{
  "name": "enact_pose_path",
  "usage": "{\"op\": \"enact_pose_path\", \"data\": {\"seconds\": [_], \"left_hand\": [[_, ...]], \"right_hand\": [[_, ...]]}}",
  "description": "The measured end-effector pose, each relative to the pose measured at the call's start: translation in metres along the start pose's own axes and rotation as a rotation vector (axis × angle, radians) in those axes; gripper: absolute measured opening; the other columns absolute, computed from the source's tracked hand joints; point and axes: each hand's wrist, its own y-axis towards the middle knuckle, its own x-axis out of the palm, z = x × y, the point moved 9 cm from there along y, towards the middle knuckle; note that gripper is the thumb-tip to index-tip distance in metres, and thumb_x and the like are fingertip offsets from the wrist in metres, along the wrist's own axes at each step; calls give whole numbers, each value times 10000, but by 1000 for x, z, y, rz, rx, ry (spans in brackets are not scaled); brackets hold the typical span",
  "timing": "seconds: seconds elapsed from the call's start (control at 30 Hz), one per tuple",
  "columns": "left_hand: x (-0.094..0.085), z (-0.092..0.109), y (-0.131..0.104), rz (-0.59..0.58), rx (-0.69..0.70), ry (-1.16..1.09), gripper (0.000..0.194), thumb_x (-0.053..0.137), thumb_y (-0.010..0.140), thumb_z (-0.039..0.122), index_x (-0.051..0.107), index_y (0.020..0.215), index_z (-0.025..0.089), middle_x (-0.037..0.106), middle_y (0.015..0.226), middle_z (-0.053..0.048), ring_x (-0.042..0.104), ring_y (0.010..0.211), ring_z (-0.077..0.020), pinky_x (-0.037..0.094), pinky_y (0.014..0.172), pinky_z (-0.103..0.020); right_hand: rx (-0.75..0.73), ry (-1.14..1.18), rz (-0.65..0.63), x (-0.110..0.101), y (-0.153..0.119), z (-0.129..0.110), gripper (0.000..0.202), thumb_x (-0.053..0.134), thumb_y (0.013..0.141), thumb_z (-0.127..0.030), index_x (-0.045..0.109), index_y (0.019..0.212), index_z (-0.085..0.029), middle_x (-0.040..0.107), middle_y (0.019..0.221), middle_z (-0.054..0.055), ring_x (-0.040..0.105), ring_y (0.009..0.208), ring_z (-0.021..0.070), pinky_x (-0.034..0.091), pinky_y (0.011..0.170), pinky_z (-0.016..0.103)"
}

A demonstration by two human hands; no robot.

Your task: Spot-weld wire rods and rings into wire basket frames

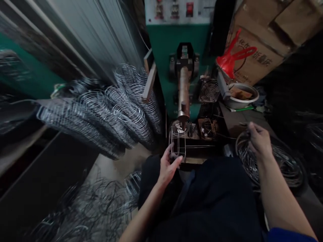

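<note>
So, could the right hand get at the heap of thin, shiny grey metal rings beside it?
Probably yes: the right hand appears just over the edge of the heap of rings, with nothing visible between them, though I can't tell whether it's holding something.

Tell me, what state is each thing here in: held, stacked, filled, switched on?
Small silvery barred wire frame: held at its near end
Bare left hand: closed on the frame
Bare right hand: fingers pinched; grasp unclear
Silvery wire-ring bundles: leaning side by side
Round grey bowl: holding brown pieces
Red rectangular switch: position unclear
Dark round-grilled fan: motion unclear
</note>
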Motion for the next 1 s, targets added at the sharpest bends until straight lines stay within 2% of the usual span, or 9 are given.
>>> {"op": "enact_pose_path", "data": {"seconds": [0.07, 0.17, 0.27, 0.33, 0.6, 1.0], "left_hand": [[-2, 0, -3, 2, -10, 1, 771, 793, 757, 341, 456, 1429, 174, 535, 669, 71, 491, 526, -69, 445, 486, -186], [-4, -1, -5, 6, -22, -7, 775, 801, 752, 343, 461, 1429, 179, 542, 667, 68, 496, 527, -72, 454, 493, -188], [-3, -4, -6, 18, -31, -36, 783, 808, 746, 345, 465, 1431, 182, 543, 665, 65, 500, 528, -76, 456, 486, -187], [-1, -6, -7, 28, -33, -62, 792, 812, 742, 348, 464, 1434, 181, 540, 664, 65, 504, 527, -78, 458, 478, -188], [-4, -13, -4, 99, -14, -177, 798, 811, 750, 367, 457, 1435, 162, 536, 686, 63, 490, 505, -66, 453, 445, -179], [-1, -16, 5, 119, -31, -186, 849, 834, 716, 368, 455, 1443, 148, 511, 665, 75, 472, 488, -67, 454, 427, -192]], "right_hand": [[37, 73, -120, 37, -13, -4, 532, 736, 717, -691, 638, 713, -169, 496, 600, -21, 428, 555, 118, 341, 532, 259], [50, 109, -276, 83, -40, -5, 494, 766, 740, -617, 566, 641, -176, 454, 604, -42, 391, 581, 104, 320, 562, 239], [48, 106, -367, 115, -63, 1, 513, 777, 754, -555, 486, 574, -174, 375, 579, -57, 328, 573, 92, 279, 564, 237], [60, 104, -404, 129, -70, 8, 539, 784, 737, -557, 450, 551, -177, 347, 568, -60, 303, 567, 91, 260, 557, 241], [91, 93, -437, 143, -64, 32, 559, 794, 702, -571, 419, 540, -189, 337, 570, -48, 288, 577, 102, 253, 565, 260], [63, 25, -525, 160, -55, 16, 615, 766, 704, -611, 345, 522, -202, 291, 553, -51, 254, 557, 98, 247, 542, 261]]}}
